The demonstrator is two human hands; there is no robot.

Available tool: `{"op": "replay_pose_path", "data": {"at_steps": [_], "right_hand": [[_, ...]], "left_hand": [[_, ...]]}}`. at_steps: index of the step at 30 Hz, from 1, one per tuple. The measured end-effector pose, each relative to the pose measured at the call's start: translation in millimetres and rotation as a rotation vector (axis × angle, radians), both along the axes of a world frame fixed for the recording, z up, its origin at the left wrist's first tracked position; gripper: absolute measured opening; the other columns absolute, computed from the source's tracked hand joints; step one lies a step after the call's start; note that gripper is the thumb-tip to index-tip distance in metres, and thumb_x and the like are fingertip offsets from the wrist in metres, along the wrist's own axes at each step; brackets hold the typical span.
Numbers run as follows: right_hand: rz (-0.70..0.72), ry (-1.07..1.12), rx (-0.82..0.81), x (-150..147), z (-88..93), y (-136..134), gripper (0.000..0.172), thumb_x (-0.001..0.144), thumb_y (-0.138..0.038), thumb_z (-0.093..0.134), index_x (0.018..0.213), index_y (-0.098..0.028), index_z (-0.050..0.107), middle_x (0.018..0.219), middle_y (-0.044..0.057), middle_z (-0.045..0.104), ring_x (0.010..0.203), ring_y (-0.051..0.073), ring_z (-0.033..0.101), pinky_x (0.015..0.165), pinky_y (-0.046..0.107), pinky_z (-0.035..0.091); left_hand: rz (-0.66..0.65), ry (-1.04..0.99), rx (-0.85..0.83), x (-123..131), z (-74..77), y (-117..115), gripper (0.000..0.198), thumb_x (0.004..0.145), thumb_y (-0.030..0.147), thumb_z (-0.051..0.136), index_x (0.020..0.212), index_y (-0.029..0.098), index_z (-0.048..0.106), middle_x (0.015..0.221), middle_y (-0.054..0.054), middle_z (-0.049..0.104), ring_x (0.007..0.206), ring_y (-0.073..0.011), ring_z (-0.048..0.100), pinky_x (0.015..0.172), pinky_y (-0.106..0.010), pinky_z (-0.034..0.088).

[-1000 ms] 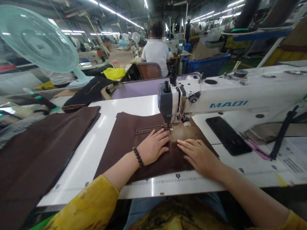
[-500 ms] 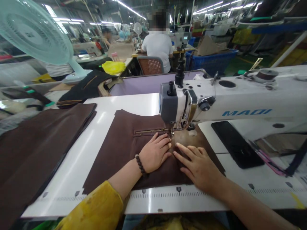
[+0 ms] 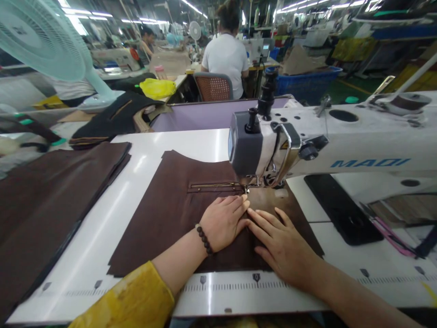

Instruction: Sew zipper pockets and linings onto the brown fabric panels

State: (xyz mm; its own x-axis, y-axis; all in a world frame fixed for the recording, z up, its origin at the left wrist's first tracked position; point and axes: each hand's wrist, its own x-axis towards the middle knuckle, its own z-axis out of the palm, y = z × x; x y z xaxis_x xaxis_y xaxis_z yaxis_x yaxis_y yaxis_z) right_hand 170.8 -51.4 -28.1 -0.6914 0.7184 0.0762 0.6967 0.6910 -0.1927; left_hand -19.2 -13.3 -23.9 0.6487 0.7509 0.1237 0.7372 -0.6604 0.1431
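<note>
At the table's [image 3: 218, 298] front edge, by the printed ruler strip, the left hand [image 3: 223, 222] and right hand [image 3: 280, 247] lie flat, fingers stretched out and gripping nothing, pressing the soft matte brown fabric panel [image 3: 164, 205] that sits mid-table. Sketchy bit imo: the left fingertips [image 3: 241, 204] are right beside the presser foot [image 3: 246, 187], so one slip puts them under it, or the cloth bunches and the seam wanders off the slim brass zipper [image 3: 213, 186]. Behind looms the glossy white MAQI sewing machine [image 3: 341, 141].
</note>
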Motion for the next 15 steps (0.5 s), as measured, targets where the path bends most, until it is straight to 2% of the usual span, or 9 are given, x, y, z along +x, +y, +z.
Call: {"op": "replay_pose_path", "data": {"at_steps": [8, 15], "right_hand": [[-0.012, -0.019, 0.003, 0.8, -3.3, 0.6, 0.048, 0.083, -0.019, 0.039, 0.13, -0.02, 0.033, 0.136, 0.004, 0.036, 0.122, 0.021, 0.03, 0.099, 0.051, 0.019], [-0.002, -0.009, 0.055, 1.1, -3.8, 0.1, 0.045, 0.083, -0.019, 0.04, 0.128, -0.018, 0.037, 0.135, 0.005, 0.037, 0.119, 0.022, 0.034, 0.098, 0.05, 0.02]], "left_hand": [[0.069, -0.029, 0.037, 4.5, -8.0, -1.7, 0.036, 0.089, 0.035, 0.039, 0.115, 0.011, 0.046, 0.121, -0.008, 0.051, 0.105, -0.0212, 0.046, 0.088, -0.036, 0.038], [0.055, -0.086, 0.017, 3.3, -9.6, -0.9, 0.035, 0.088, 0.031, 0.043, 0.115, 0.01, 0.047, 0.119, -0.007, 0.051, 0.105, -0.0202, 0.044, 0.092, -0.034, 0.038]]}}
